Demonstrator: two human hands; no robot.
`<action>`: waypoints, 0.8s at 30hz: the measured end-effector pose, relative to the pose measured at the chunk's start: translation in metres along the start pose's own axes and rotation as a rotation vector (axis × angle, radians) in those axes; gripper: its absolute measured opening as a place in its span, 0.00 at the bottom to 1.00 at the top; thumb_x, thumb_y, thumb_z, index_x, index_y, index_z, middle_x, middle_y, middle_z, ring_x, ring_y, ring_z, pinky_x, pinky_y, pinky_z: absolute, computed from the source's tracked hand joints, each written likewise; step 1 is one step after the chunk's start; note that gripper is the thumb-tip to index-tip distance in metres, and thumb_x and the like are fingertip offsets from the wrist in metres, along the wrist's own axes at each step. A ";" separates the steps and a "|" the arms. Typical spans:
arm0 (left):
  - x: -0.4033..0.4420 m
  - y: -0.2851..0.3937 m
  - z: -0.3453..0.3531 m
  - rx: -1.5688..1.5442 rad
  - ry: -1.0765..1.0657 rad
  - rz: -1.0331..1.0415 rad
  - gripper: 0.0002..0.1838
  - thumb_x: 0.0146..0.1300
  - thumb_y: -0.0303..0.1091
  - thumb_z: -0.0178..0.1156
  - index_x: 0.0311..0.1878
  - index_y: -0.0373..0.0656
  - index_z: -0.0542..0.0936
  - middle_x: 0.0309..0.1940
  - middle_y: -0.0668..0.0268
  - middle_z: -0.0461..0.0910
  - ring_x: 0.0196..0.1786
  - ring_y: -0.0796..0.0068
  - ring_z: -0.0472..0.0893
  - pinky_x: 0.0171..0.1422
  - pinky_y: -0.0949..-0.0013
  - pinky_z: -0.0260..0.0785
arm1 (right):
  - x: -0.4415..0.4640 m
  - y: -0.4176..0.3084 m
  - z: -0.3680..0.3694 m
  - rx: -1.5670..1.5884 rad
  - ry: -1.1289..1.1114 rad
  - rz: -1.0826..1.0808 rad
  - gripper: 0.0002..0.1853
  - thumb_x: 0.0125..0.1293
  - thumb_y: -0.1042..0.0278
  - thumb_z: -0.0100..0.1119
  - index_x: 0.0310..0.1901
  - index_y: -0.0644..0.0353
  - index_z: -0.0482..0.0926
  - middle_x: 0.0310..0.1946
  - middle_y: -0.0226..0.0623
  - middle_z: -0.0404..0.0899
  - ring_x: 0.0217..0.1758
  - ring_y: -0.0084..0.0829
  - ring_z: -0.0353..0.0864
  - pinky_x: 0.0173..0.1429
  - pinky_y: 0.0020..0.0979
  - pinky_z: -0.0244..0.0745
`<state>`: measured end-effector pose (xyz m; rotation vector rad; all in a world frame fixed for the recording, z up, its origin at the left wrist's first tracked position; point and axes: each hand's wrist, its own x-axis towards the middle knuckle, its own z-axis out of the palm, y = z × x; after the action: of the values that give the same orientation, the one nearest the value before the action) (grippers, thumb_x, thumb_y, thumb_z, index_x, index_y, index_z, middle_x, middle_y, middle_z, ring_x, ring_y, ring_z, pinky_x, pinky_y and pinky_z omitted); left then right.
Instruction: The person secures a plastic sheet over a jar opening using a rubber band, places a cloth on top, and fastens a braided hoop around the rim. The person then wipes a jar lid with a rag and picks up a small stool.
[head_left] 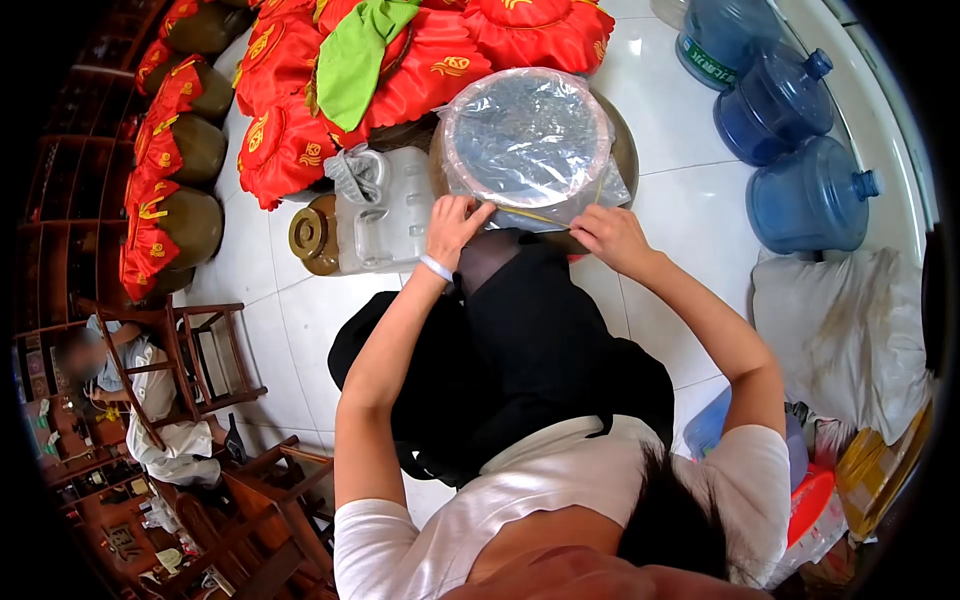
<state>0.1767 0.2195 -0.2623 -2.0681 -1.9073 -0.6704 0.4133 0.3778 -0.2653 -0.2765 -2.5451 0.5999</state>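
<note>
Seated person (155,385): one is seen, far left of the grip, seated by dark wooden chairs (215,355), of which two are counted.
Row of jars (205,225): at least four are counted, well left of the grip and ahead of it; each is topped with red cloth, so the contents are hidden.
Red-covered cluster (280,150): at least four covers are counted, ahead and left of the grip; one green cloth (362,60) is draped over them.
Small brown jar (314,235): one, lidded, left of the grip; its contents cannot be told.
Clear jug (400,225): one, just beside the left hand, with a pale bundle (358,175) laid on top.
Left hand (458,230): thumb and fingers are pinched together on the yellow band (535,216).
Large jar (624,140): one, directly ahead of the grip; its mouth is covered by a clear plastic sheet (530,125), and what is inside cannot be told.
Right hand (610,240): the band's other visible end is pinched between thumb and fingers.
Blue water bottles (805,195): three are counted, right of the grip.
White sack (840,330): one, right of the grip and nearer the body; its contents are hidden.
</note>
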 end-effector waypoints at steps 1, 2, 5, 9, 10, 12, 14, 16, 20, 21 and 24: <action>0.002 0.001 -0.002 0.002 0.002 -0.004 0.19 0.45 0.26 0.55 0.45 0.50 0.76 0.32 0.65 0.68 0.37 0.66 0.69 0.46 0.64 0.61 | 0.001 -0.002 -0.001 0.072 -0.052 0.047 0.06 0.52 0.67 0.60 0.31 0.56 0.75 0.25 0.32 0.70 0.26 0.37 0.74 0.29 0.34 0.68; 0.006 0.001 -0.002 -0.022 -0.016 -0.015 0.17 0.44 0.26 0.57 0.41 0.49 0.76 0.31 0.65 0.67 0.37 0.66 0.69 0.46 0.64 0.61 | 0.003 -0.005 -0.003 0.143 -0.103 0.094 0.06 0.52 0.67 0.60 0.30 0.56 0.75 0.25 0.32 0.70 0.27 0.37 0.74 0.29 0.34 0.69; 0.009 -0.001 0.001 -0.045 -0.027 -0.029 0.14 0.40 0.27 0.60 0.35 0.47 0.74 0.30 0.65 0.66 0.38 0.65 0.69 0.46 0.64 0.61 | 0.007 -0.013 -0.007 0.170 -0.083 0.115 0.06 0.52 0.68 0.60 0.30 0.57 0.74 0.24 0.32 0.70 0.26 0.37 0.74 0.29 0.34 0.69; 0.008 -0.003 0.003 -0.068 0.022 -0.037 0.12 0.39 0.26 0.62 0.30 0.46 0.73 0.29 0.64 0.66 0.38 0.65 0.69 0.46 0.64 0.61 | 0.010 -0.015 -0.009 0.111 0.013 0.193 0.06 0.52 0.69 0.59 0.30 0.57 0.73 0.25 0.31 0.72 0.26 0.37 0.74 0.29 0.34 0.69; 0.008 -0.003 0.005 -0.071 0.021 -0.037 0.12 0.39 0.26 0.62 0.30 0.46 0.73 0.29 0.64 0.66 0.38 0.65 0.69 0.46 0.64 0.61 | 0.011 -0.013 -0.007 0.102 0.037 0.196 0.06 0.52 0.70 0.59 0.30 0.57 0.73 0.26 0.31 0.73 0.27 0.37 0.74 0.29 0.34 0.69; 0.007 -0.002 0.009 -0.090 0.057 -0.081 0.12 0.39 0.27 0.63 0.29 0.46 0.73 0.28 0.65 0.66 0.37 0.65 0.69 0.45 0.64 0.61 | 0.010 -0.007 -0.003 0.091 0.058 0.209 0.05 0.52 0.71 0.59 0.31 0.57 0.73 0.26 0.30 0.74 0.27 0.36 0.75 0.29 0.34 0.69; 0.007 -0.003 0.010 -0.106 0.048 -0.081 0.11 0.39 0.27 0.63 0.29 0.46 0.74 0.28 0.65 0.66 0.36 0.64 0.69 0.44 0.64 0.61 | 0.011 0.000 0.000 -0.009 0.046 0.127 0.05 0.52 0.72 0.58 0.31 0.56 0.73 0.28 0.29 0.75 0.30 0.35 0.75 0.30 0.33 0.69; 0.007 -0.003 0.011 -0.121 0.039 -0.080 0.11 0.39 0.28 0.64 0.29 0.46 0.74 0.27 0.65 0.66 0.35 0.64 0.69 0.43 0.64 0.61 | 0.013 -0.001 -0.002 -0.024 0.065 0.111 0.05 0.52 0.72 0.58 0.32 0.56 0.73 0.29 0.29 0.75 0.30 0.34 0.75 0.31 0.33 0.70; 0.010 0.000 0.007 -0.150 0.036 -0.108 0.09 0.41 0.28 0.64 0.29 0.46 0.76 0.26 0.65 0.65 0.34 0.65 0.69 0.40 0.65 0.60 | 0.015 -0.007 -0.006 -0.016 0.108 0.120 0.05 0.53 0.73 0.57 0.32 0.57 0.73 0.32 0.30 0.75 0.32 0.34 0.75 0.32 0.34 0.71; 0.010 0.001 0.006 -0.156 0.016 -0.128 0.09 0.41 0.28 0.64 0.29 0.46 0.76 0.25 0.66 0.65 0.33 0.65 0.69 0.39 0.65 0.60 | 0.014 -0.007 -0.005 -0.015 0.111 0.121 0.05 0.53 0.73 0.57 0.32 0.57 0.73 0.32 0.30 0.75 0.32 0.34 0.75 0.32 0.34 0.71; 0.009 0.001 0.005 -0.176 0.010 -0.128 0.10 0.40 0.28 0.65 0.29 0.46 0.77 0.26 0.66 0.65 0.33 0.65 0.69 0.38 0.65 0.59 | 0.012 -0.008 -0.003 -0.016 0.155 0.120 0.07 0.53 0.73 0.58 0.35 0.56 0.74 0.32 0.30 0.73 0.32 0.35 0.75 0.33 0.34 0.71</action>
<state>0.1786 0.2300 -0.2617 -2.0507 -2.0562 -0.9067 0.4039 0.3752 -0.2544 -0.4655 -2.3978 0.5798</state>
